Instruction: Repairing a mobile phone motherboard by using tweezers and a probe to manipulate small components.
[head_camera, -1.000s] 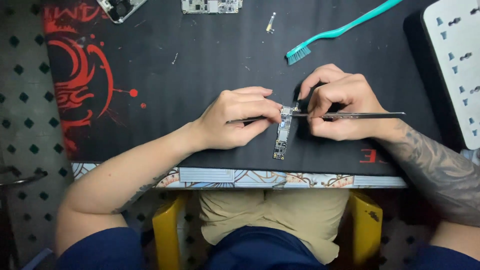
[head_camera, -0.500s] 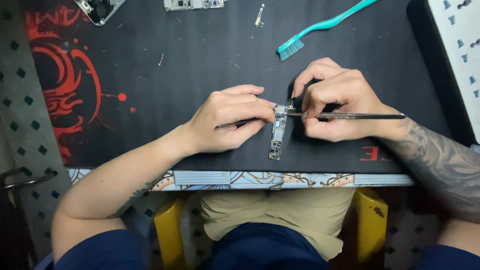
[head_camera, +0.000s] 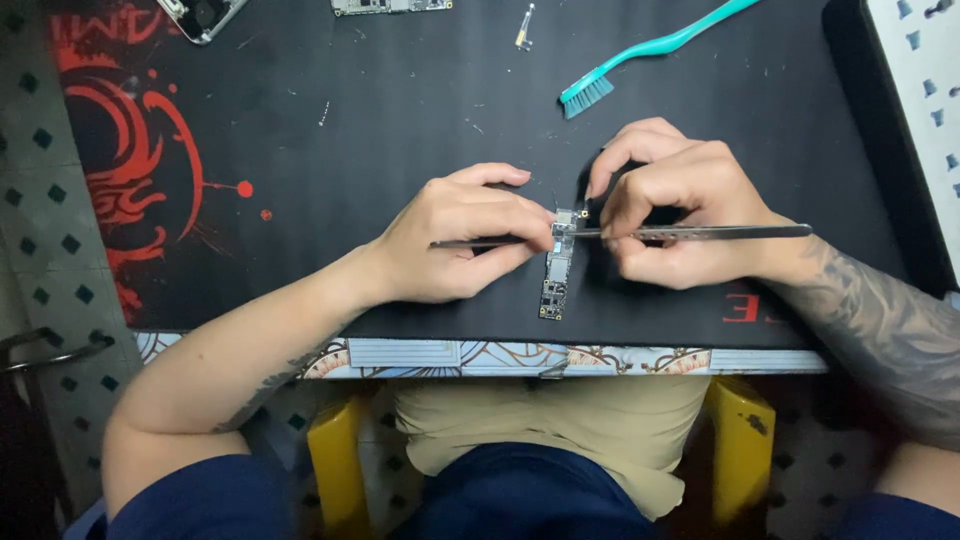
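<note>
Red printing on the black work mat (head_camera: 400, 120) shows as a swirling design at its left and a small mark at the lower right; a patterned strip edges the table front. We see the left hand (head_camera: 455, 240) pinching thin tweezers (head_camera: 480, 243), its tips at the narrow circuit board (head_camera: 556, 270) lying mid-mat. The right hand (head_camera: 675, 215) grips a long metal tool (head_camera: 720, 232) meeting the board's top. Beyond lie a teal brush (head_camera: 650, 48), a second board (head_camera: 390, 6) and a phone part (head_camera: 200, 15), well apart.
</note>
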